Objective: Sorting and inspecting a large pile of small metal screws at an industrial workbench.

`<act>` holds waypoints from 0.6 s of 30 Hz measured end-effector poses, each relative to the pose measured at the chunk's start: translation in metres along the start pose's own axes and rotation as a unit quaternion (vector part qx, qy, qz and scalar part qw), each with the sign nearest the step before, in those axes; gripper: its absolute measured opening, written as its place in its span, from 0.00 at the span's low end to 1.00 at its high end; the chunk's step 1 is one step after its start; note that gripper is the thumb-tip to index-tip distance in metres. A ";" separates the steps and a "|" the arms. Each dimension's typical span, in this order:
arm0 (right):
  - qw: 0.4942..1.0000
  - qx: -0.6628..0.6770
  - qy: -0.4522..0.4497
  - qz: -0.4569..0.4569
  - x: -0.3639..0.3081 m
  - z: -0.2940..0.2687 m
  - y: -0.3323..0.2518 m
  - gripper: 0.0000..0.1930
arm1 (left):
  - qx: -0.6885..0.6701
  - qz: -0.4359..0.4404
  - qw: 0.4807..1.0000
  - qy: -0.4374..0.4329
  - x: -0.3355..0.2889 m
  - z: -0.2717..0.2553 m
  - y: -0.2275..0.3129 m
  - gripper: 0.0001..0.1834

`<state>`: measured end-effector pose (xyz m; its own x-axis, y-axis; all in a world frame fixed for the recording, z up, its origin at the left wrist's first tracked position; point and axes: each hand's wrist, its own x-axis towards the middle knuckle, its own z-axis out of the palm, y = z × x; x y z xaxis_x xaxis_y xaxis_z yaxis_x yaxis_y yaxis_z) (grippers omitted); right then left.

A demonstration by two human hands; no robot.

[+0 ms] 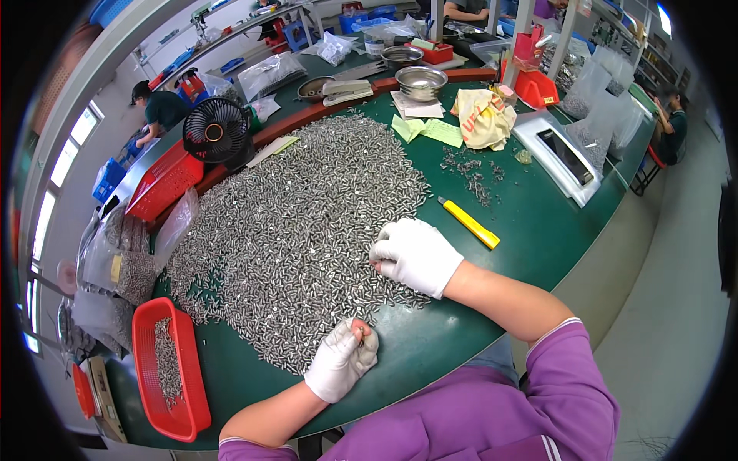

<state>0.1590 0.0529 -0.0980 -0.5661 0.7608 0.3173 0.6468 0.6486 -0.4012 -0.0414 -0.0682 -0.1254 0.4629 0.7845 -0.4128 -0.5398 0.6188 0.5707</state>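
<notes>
1 pile (300,207) of tiny, shiny, rod-like metal pcs, uncountable, mid green tabletop (538,230). 2 white-gloved hands, fingers curled: L hand (344,361) at approx 5 o'clock, R hand (419,257) at 3; can't tell if either's gripping pcs. 1 red basket (197,388), 7-8 o'clock.

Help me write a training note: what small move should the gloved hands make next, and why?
Probably the right hand should pinch one piece from the pile of small metal parts, since its bent fingers sit at the pile's surface. The left hand is curled at the pile's near edge; whether it holds a part is too small to tell.
</notes>
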 end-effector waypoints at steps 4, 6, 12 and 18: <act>0.998 -0.051 -0.023 0.004 -0.002 0.012 -0.003 0.06 | 0.009 0.004 1.000 -0.008 0.000 0.000 -0.002 0.08; 0.998 -0.045 -0.033 0.012 0.000 0.017 -0.002 0.06 | 0.017 0.007 1.000 -0.001 -0.001 0.002 -0.001 0.08; 0.998 -0.055 0.023 0.008 0.001 0.019 -0.004 0.06 | 0.005 0.006 0.999 -0.036 0.002 -0.003 -0.001 0.08; 0.994 0.042 0.090 -0.047 0.000 0.004 -0.011 0.06 | 0.006 -0.004 1.000 -0.023 0.001 -0.002 0.001 0.09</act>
<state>0.1496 0.0457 -0.0975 -0.5166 0.6938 0.5018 0.5467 0.7183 -0.4302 -0.0422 -0.0667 -0.1267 0.4992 0.7763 -0.3848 -0.5270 0.6245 0.5764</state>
